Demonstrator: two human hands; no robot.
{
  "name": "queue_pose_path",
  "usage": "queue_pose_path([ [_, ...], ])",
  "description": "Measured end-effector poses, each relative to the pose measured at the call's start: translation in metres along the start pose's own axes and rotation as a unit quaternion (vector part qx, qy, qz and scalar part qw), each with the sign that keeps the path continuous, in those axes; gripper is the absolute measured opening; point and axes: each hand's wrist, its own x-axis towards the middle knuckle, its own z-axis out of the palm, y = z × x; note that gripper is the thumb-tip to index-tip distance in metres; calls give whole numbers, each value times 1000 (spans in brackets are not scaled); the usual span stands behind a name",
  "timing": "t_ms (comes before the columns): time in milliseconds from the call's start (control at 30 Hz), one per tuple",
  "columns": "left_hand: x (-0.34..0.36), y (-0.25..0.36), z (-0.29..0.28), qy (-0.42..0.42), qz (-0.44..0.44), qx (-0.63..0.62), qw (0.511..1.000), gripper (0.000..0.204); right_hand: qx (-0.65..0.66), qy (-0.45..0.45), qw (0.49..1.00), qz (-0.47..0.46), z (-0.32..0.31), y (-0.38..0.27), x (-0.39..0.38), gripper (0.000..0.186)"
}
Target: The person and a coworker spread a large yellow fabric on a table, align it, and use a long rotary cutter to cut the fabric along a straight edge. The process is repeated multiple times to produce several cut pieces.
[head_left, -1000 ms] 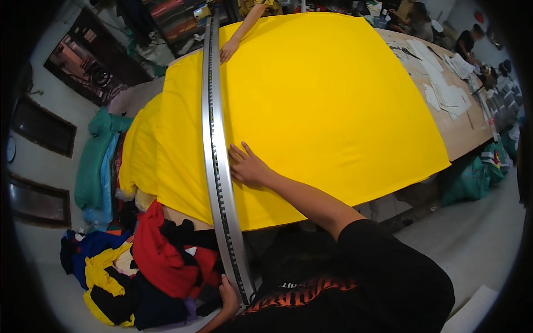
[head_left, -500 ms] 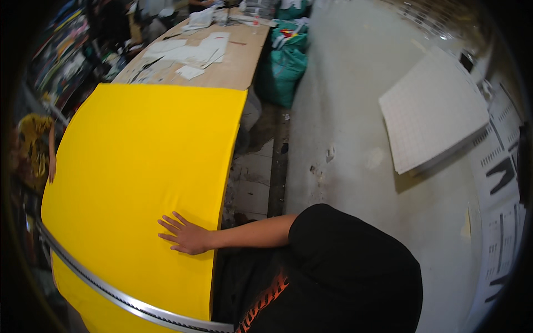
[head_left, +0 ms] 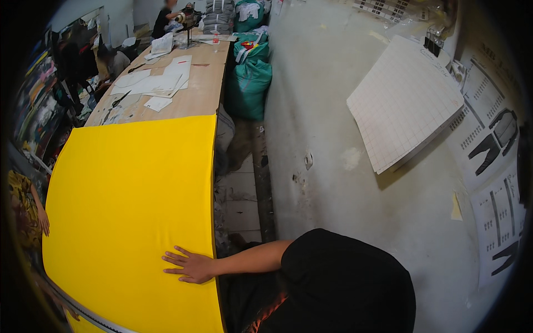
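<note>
A smooth yellow cloth [head_left: 133, 188] is spread flat over the near part of the long table. My right hand [head_left: 191, 267] lies palm down on it beside the right edge, fingers spread, with nothing held. My black-sleeved right arm comes in from the lower right. My left hand is out of sight. At the lower left, a silver metal strip [head_left: 91, 317] crosses the cloth, partly cut off by the rim. Across the table, another person's hand [head_left: 43, 222] touches the cloth's left edge.
Beyond the cloth lie white paper pieces [head_left: 158, 80] and scissors [head_left: 120, 99] on the wooden tabletop [head_left: 202, 102]. Green sacks [head_left: 250, 91] stand past a narrow floor gap [head_left: 241, 205]. Clipped gridded paper [head_left: 402, 105] hangs on the grey wall [head_left: 333, 194]. People are at work farther back.
My view has tilted up, so the cloth and my hand sit lower and less of the metal strip shows. My right hand stays flat at about the same place on the cloth.
</note>
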Motion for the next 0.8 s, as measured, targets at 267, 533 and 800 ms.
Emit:
queue_pose_path([
  [267,3,-2,-1,1,-26,-21,999,34,13,-1,1000,6,-4,-3,0,60],
  [533,-4,9,-36,77,-60,-135,986,35,302,-164,939,20,-30,-43,40,60],
  [800,-13,181,-7,-18,51,-380,923,29,768,-46,626,126,-116,-53,34,50],
])
